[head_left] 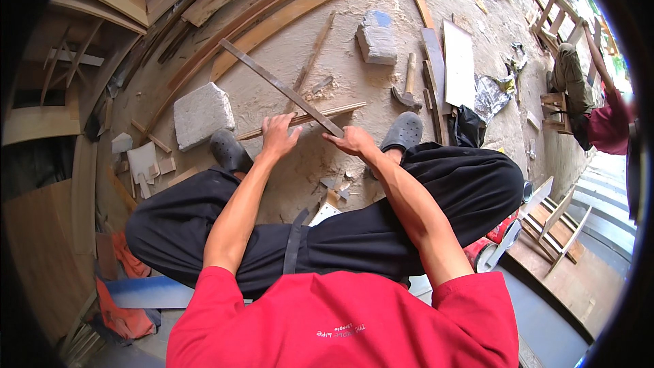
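Observation:
My right hand (355,142) is closed around the near end of a long, narrow dark strip (272,80), apparently wood, which slants away to the far left. My left hand (278,135) is beside it with fingers stretched out, over or touching some thin wooden strips (334,110) that lie crosswise between my feet. Beneath the dark strip, another slim piece of wood (315,51) points away from me. A claw hammer (409,83) with a wooden handle lies beyond my right foot. Small offcuts and a white piece (325,214) sit between my legs.
Rough pale blocks stand at the left (203,115) and far middle (377,38). Long boards (286,24) lie at the far left, with a white panel (458,65) to the right. Cans (482,253) stand by my right knee. Another person (606,119) is at the far right.

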Tool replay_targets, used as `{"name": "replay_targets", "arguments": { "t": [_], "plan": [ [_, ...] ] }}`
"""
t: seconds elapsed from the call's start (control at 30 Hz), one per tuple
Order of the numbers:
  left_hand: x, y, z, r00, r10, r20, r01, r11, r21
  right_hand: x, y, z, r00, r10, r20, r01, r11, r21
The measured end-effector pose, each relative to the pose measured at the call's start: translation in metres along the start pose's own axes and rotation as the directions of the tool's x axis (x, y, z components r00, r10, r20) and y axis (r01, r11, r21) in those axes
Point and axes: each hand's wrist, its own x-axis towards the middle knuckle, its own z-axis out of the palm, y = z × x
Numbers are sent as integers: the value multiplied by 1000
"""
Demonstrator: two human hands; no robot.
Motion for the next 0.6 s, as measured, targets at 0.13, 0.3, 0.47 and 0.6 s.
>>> {"name": "replay_targets", "arguments": {
  "t": [0.13,0.3,0.47,0.6],
  "plan": [
    [11,21,9,989,-110,96,103,992,70,-12,-3,-13,984,147,99,-142,988,-60],
    [8,27,17,990,-124,73,114,985,132,-27,30,-8,995,-93,-25,92,996,-2],
    [20,24,11,987,-140,79,131,985,115,-41,46,-5,996,1,-84,-8,996,-84],
    [24,26,7,982,-163,91,148,976,159,-47,43,-11,988,119,-102,-126,990,-67]
  ]
}}
